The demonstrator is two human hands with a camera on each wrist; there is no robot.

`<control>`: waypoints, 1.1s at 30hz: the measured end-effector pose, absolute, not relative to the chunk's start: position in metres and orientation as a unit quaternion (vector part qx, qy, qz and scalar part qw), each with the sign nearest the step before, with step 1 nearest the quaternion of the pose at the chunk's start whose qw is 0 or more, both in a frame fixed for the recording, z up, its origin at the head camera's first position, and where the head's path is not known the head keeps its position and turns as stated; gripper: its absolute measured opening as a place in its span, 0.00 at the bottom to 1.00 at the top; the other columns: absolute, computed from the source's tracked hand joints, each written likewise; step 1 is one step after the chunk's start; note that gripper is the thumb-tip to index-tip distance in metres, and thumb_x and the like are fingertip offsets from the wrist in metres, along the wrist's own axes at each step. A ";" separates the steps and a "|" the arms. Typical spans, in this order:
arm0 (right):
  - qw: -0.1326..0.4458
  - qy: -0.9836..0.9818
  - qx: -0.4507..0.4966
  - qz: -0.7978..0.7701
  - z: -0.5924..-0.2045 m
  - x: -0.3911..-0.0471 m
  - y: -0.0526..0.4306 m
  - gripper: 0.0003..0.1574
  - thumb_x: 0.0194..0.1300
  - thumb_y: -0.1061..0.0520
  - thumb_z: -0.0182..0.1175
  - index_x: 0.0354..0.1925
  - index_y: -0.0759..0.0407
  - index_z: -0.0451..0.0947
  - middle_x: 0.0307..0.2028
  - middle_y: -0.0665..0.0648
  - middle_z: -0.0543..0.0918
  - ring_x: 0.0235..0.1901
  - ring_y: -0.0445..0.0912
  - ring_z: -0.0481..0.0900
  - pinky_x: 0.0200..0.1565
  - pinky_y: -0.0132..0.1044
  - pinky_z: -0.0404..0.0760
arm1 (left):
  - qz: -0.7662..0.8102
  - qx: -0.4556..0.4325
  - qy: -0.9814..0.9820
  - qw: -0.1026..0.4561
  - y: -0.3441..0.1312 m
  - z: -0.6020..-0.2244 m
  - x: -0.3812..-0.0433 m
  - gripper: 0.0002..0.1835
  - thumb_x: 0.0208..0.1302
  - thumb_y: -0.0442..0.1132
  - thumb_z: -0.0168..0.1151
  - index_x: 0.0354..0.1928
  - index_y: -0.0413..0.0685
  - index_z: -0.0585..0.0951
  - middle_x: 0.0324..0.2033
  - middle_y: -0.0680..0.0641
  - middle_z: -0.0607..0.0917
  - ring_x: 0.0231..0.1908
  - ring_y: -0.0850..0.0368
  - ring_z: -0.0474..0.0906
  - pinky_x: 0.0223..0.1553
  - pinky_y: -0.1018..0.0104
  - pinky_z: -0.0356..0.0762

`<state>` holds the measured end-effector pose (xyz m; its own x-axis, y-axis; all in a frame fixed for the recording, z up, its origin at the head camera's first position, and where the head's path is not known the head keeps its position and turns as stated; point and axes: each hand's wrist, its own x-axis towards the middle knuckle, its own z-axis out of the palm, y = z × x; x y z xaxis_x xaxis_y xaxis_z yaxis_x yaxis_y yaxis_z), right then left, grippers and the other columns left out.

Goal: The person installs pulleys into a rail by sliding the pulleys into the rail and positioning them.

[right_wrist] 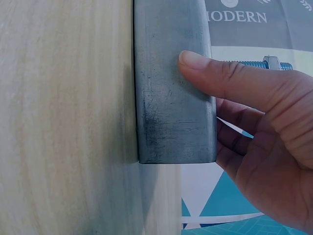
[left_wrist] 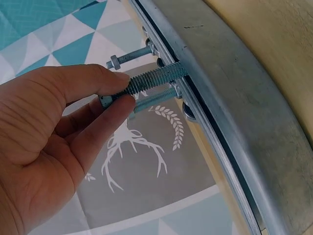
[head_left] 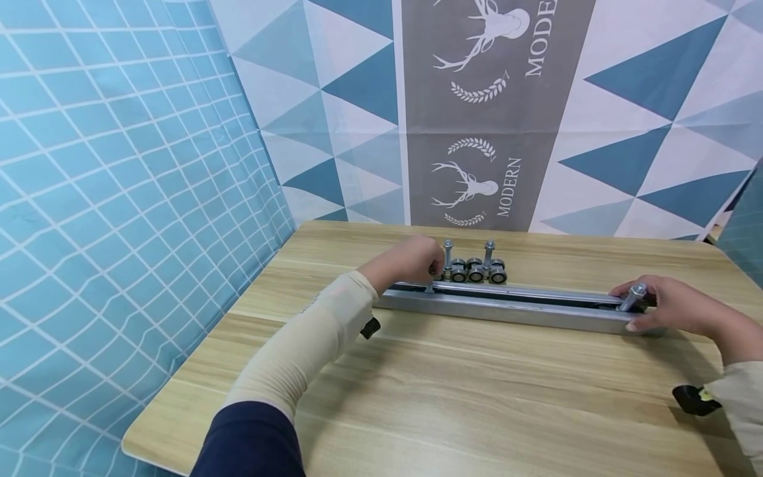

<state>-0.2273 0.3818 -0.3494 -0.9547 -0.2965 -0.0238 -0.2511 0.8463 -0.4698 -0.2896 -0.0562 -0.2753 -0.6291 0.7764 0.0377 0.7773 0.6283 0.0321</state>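
Note:
A long metal channel rail (head_left: 507, 311) lies across the table with its slot facing up. My left hand (head_left: 414, 260) pinches a threaded bolt (left_wrist: 159, 79) between thumb and fingers; the bolt sticks up out of the slot, and whatever it joins inside is hidden. At the rail's right end, my right hand (head_left: 679, 308) grips the channel, its thumb on the near wall and the other fingers round the far side. Another bolt (head_left: 633, 298) with a nut rises from the slot beside that hand. Behind the rail stand roller trolleys (head_left: 475, 273) with small wheels and upright bolts.
The wood-grain table (head_left: 477, 397) carries all of this. A patterned cloth (head_left: 495, 132) hangs behind it, and a blue checked cloth (head_left: 119, 199) hangs at the left. Black wrist devices (head_left: 371, 328) sit under both forearms.

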 end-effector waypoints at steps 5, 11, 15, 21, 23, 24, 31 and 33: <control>0.051 0.959 -0.140 -0.239 -0.348 -0.227 0.381 0.45 0.41 0.53 0.79 0.54 0.73 0.75 0.50 0.75 0.76 0.51 0.72 0.71 0.44 0.63 0.74 | -0.025 -0.434 -0.901 0.009 -0.052 -0.277 -0.292 0.12 0.49 0.24 0.58 0.29 0.47 0.86 0.26 0.54 0.82 0.27 0.61 0.75 0.32 0.73 0.72; 0.052 0.959 -0.140 -0.240 -0.349 -0.228 0.382 0.45 0.41 0.53 0.79 0.55 0.73 0.75 0.50 0.76 0.75 0.51 0.73 0.70 0.44 0.64 0.74 | -0.021 -0.435 -0.900 0.004 -0.047 -0.277 -0.291 0.13 0.50 0.24 0.59 0.34 0.46 0.88 0.31 0.54 0.85 0.33 0.61 0.80 0.35 0.72 0.75; 0.051 0.959 -0.142 -0.240 -0.350 -0.228 0.383 0.45 0.41 0.53 0.79 0.55 0.73 0.75 0.51 0.76 0.75 0.52 0.74 0.70 0.44 0.65 0.73 | -0.014 -0.437 -0.899 0.005 -0.044 -0.276 -0.290 0.14 0.50 0.24 0.59 0.33 0.46 0.88 0.31 0.54 0.84 0.32 0.60 0.79 0.35 0.71 0.75; 0.051 0.959 -0.140 -0.240 -0.350 -0.228 0.383 0.45 0.41 0.53 0.79 0.55 0.72 0.75 0.51 0.77 0.74 0.52 0.75 0.69 0.45 0.66 0.73 | -0.003 -0.439 -0.899 0.010 -0.039 -0.275 -0.288 0.11 0.48 0.24 0.59 0.28 0.46 0.85 0.25 0.55 0.78 0.27 0.62 0.70 0.31 0.72 0.68; 0.052 0.959 -0.139 -0.241 -0.350 -0.227 0.383 0.45 0.41 0.53 0.79 0.55 0.73 0.75 0.51 0.77 0.74 0.52 0.75 0.69 0.44 0.65 0.73 | -0.006 -0.444 -0.896 0.009 -0.037 -0.275 -0.288 0.11 0.47 0.24 0.59 0.25 0.47 0.83 0.23 0.55 0.76 0.25 0.61 0.66 0.30 0.72 0.65; 0.052 0.959 -0.139 -0.241 -0.351 -0.227 0.383 0.45 0.41 0.53 0.79 0.55 0.73 0.75 0.51 0.77 0.74 0.52 0.74 0.69 0.44 0.65 0.73 | -0.009 -0.446 -0.895 0.007 -0.036 -0.275 -0.289 0.11 0.47 0.23 0.58 0.26 0.47 0.83 0.23 0.54 0.76 0.25 0.61 0.66 0.30 0.72 0.65; 0.050 0.959 -0.139 -0.241 -0.350 -0.228 0.382 0.45 0.41 0.53 0.79 0.55 0.72 0.75 0.51 0.76 0.75 0.52 0.74 0.70 0.45 0.65 0.73 | -0.024 -0.461 -0.887 -0.003 -0.026 -0.275 -0.289 0.12 0.46 0.22 0.54 0.20 0.47 0.80 0.19 0.56 0.73 0.21 0.61 0.64 0.27 0.73 0.64; 0.050 0.959 -0.141 -0.242 -0.350 -0.228 0.382 0.45 0.41 0.53 0.79 0.55 0.72 0.75 0.51 0.76 0.75 0.52 0.74 0.70 0.45 0.65 0.73 | -0.023 -0.469 -0.883 0.000 -0.024 -0.275 -0.290 0.15 0.45 0.22 0.52 0.15 0.50 0.71 0.15 0.55 0.64 0.19 0.61 0.56 0.25 0.71 0.56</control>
<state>-0.2277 0.3821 -0.3500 -0.9553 -0.2945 -0.0267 -0.2466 0.8431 -0.4779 -0.2895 -0.0236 -0.2754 -0.5599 0.8282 0.0224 0.8283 0.5589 0.0409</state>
